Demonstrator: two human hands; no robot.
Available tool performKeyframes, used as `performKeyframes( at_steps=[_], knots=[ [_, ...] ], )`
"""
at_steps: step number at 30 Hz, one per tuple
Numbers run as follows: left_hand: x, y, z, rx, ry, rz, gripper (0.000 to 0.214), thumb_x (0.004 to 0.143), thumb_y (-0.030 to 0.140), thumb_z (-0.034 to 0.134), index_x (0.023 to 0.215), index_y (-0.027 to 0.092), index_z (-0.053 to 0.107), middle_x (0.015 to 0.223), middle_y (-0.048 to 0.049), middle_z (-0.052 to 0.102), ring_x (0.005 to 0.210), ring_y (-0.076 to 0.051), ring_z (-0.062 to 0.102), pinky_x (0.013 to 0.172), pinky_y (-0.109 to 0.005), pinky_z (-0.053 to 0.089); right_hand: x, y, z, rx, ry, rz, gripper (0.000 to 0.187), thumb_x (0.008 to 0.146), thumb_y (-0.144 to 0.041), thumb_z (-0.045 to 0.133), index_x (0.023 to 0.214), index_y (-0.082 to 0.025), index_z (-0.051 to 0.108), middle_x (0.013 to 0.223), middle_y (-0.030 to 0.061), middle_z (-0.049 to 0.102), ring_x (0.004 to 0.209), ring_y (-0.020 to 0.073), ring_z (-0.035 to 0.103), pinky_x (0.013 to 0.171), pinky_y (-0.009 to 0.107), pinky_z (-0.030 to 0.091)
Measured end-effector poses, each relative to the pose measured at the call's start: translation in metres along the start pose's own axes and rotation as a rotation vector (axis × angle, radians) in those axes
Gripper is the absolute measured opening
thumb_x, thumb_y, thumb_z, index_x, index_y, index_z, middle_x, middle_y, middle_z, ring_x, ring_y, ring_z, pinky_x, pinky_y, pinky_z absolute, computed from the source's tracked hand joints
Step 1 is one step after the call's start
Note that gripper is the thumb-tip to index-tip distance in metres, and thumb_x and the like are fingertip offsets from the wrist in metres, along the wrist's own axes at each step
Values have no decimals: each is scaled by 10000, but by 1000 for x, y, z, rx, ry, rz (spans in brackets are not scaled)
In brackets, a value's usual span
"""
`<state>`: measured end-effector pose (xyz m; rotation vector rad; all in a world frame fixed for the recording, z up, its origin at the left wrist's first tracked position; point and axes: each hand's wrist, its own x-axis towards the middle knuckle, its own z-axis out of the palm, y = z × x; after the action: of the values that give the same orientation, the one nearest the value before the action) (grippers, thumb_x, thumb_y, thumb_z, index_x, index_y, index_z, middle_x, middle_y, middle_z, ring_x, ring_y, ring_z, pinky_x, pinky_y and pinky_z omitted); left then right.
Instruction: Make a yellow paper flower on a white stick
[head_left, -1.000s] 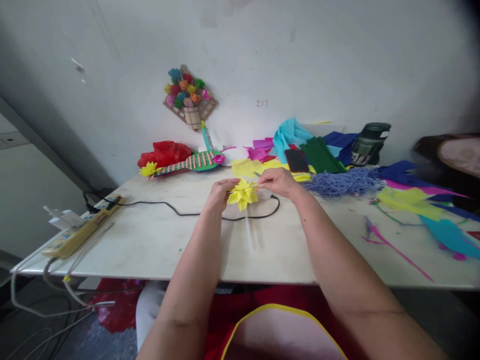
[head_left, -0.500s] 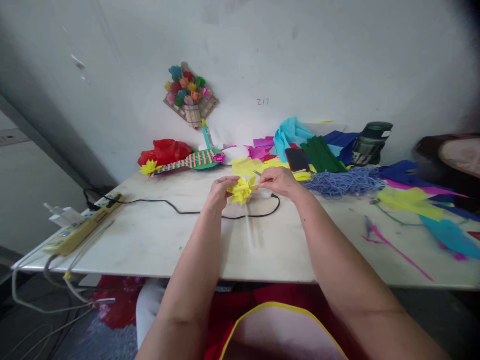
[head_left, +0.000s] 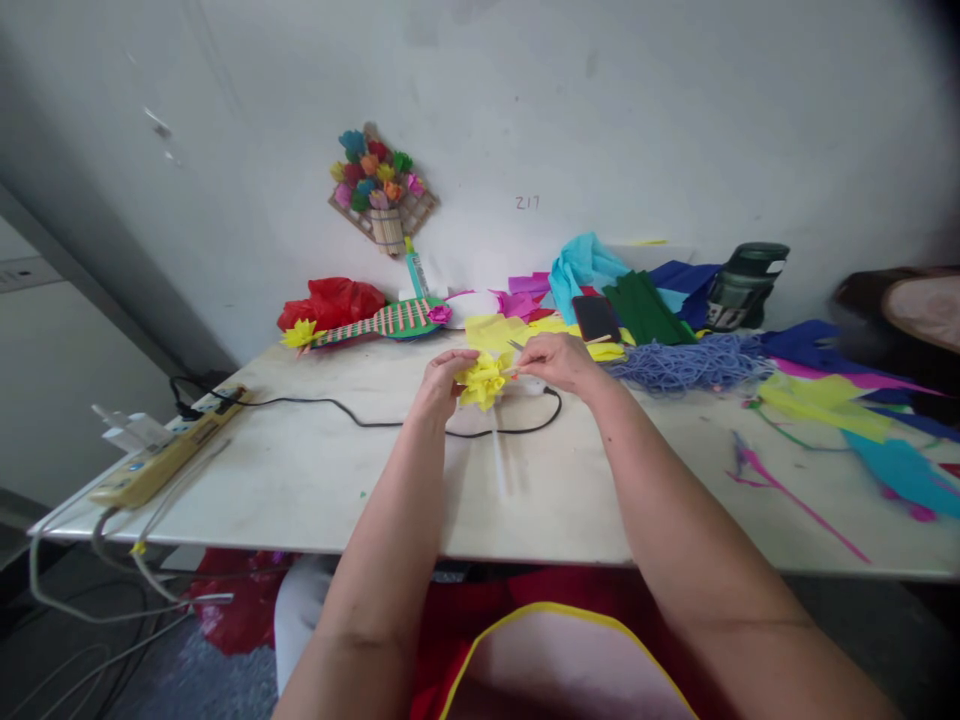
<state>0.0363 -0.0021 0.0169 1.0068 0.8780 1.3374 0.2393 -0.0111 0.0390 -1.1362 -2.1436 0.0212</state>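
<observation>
My left hand (head_left: pixel 444 385) is closed on the edge of a yellow crepe-paper flower (head_left: pixel 484 383), held above the table. My right hand (head_left: pixel 556 360) pinches a small pale stick (head_left: pixel 511 371) whose end meets the flower's right side. From the same hand a thin dark pointed tip (head_left: pixel 515 345) sticks out; the rest of that tool is hidden by the fingers. Below the flower, a translucent white rod (head_left: pixel 500 465) lies pointing towards me. A white device (head_left: pixel 534 388) on a black cord sits beneath my right hand, partly covered.
A yellow power strip (head_left: pixel 169 450) is at the left, its black cord (head_left: pixel 352 415) crossing the table. Behind are a green lute-shaped craft (head_left: pixel 405 320), a phone (head_left: pixel 595 318), coloured crepe paper (head_left: pixel 649 308) and a dark bottle (head_left: pixel 746 285). Bluish strings (head_left: pixel 686 365) lie to the right.
Almost nothing differs. Both hands stay at the flower, and the whole view has shifted very slightly.
</observation>
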Motion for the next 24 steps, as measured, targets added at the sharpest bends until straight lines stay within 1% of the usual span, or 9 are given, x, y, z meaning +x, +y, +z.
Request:
performKeyframes(
  at_steps=[10,19,24],
  knots=[
    [1,-2,1,-24,4,0,212,486,184,650,694,144,655,656,-19,623,588,-149,572,524,-264,451,0,4,1,-30,-3,-28,46,708,-214,672,682,-221,708,742,-9,686,755,142,598,611,237,362],
    [-2,0,3,-16,-1,-23,201,489,181,653,687,142,651,640,-18,622,577,-148,572,520,-265,446,0,2,0,-126,-11,-74,71,737,-222,651,695,-223,709,743,-6,684,743,139,586,593,243,342],
    [-3,0,6,-59,37,-81,196,490,165,632,684,137,644,643,-26,636,597,-161,588,570,-287,476,1,-1,-1,-125,1,-62,75,741,-223,642,708,-228,709,762,-3,693,792,152,593,610,246,355]
  ],
)
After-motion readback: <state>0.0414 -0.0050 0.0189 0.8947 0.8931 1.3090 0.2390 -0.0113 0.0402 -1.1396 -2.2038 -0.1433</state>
